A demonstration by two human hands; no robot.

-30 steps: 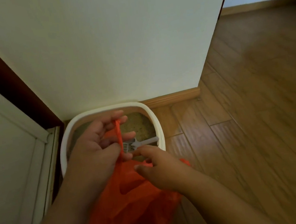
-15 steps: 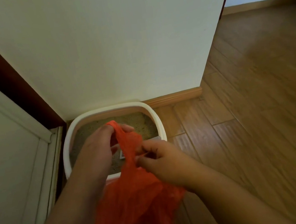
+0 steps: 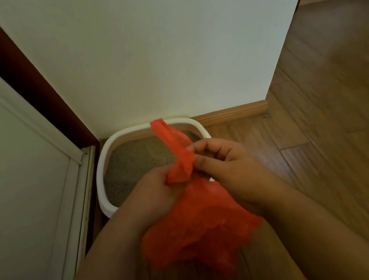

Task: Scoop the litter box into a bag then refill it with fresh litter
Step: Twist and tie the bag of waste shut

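I see both hands gripping the orange bag (image 3: 199, 227) above the litter box (image 3: 100, 174): left hand (image 3: 152, 191) clenches its neck, right hand (image 3: 226, 164) pinches the handle strip, which points up and away.

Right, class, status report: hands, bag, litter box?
Left hand and right hand gripping orange bag neck. Litter box behind, litter inside. Nothing obstructing.

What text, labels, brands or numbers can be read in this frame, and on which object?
None: no readable text in the head view.
Orange plastic bag: no print visible.
White litter box: no label or brand on the visible rim.
Wall and wooden floor: no signs.
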